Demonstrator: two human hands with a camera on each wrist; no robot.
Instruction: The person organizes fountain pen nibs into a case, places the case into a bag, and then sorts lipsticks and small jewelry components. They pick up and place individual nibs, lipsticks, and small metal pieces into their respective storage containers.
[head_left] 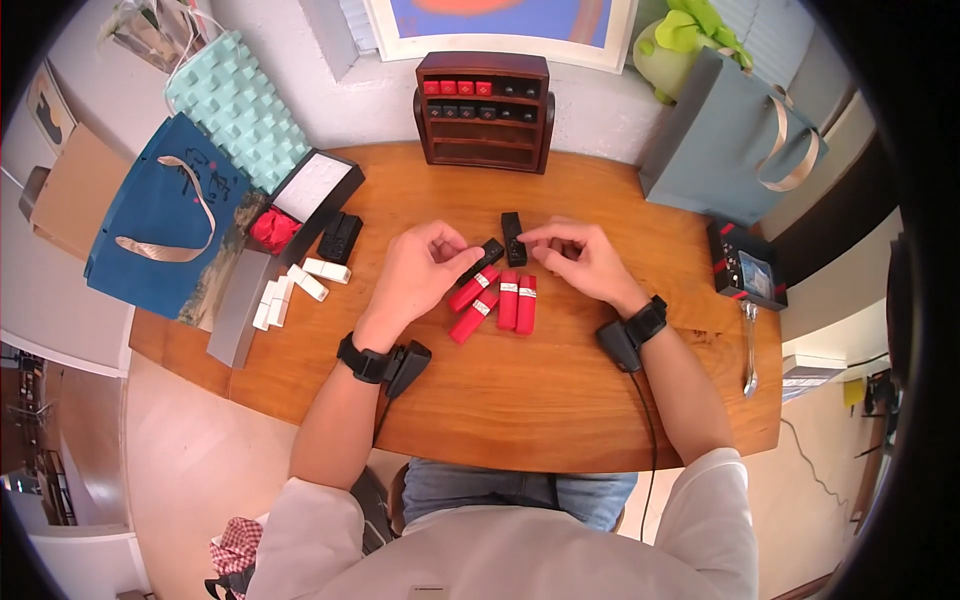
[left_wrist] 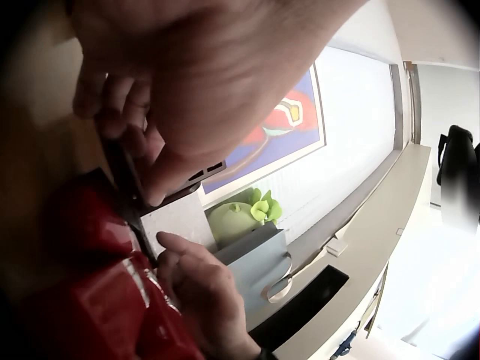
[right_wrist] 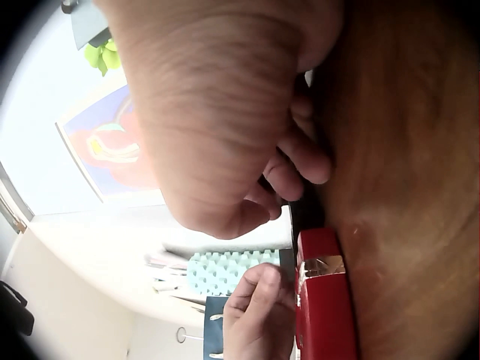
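Note:
My left hand (head_left: 425,265) pinches a small black lipstick tube (head_left: 490,256) between thumb and fingers; the tube lies slanted, its near end against the red tubes. With the index fingertip at its side, my right hand (head_left: 585,262) touches a second black lipstick tube (head_left: 512,236), which points away from me. The right thumb is held apart from that tube. Close in front lie two slanted red lipstick tubes (head_left: 470,318) with silvery bands and two straight red lipstick tubes (head_left: 518,312) side by side. In the right wrist view a red tube (right_wrist: 319,251) shows its shiny band.
A dark wooden rack (head_left: 485,150) with red and black tubes stands at the back. To the left are several white tubes (head_left: 308,283), black tubes (head_left: 340,238), an opened grey box (head_left: 240,310) and a blue bag (head_left: 160,220). A grey-blue bag (head_left: 700,150) and black box (head_left: 735,280) stand right.

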